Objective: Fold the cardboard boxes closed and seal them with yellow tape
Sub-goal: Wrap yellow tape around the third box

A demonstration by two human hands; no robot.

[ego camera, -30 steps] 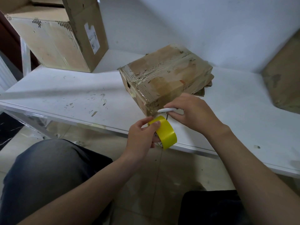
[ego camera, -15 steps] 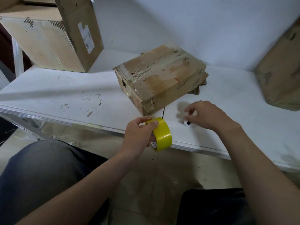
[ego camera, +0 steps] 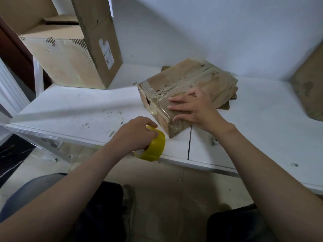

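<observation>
1. Since the earlier frame, the right hand (ego camera: pixel 194 109) has left the tabletop and gone up onto the small box (ego camera: pixel 215 82). It lies flat there with fingers spread wide, pressing the near top edge.
2. The left hand (ego camera: pixel 134 135) grips the yellow tape roll (ego camera: pixel 155 145) with fingers curled over its rim. The roll is at the front edge of the table (ego camera: pixel 70 110), about 7 o'clock from the small box and just beside its near corner.
3. The small box sits mid-table with its flaps down, under old clear tape. It carries no yellow strip yet.
4. The step calls for keeping that palm down so the flaps stay level. I cannot see the roll's free end, so it must be found first. Anchor it on the near side face, then draw along the seam towards 1 o'clock.
5. The crinkled old tape may hold poorly, so rub the strip down firmly.
6. The large box (ego camera: pixel 70 55) at 10 o'clock has a flap raised and still needs closing.
</observation>
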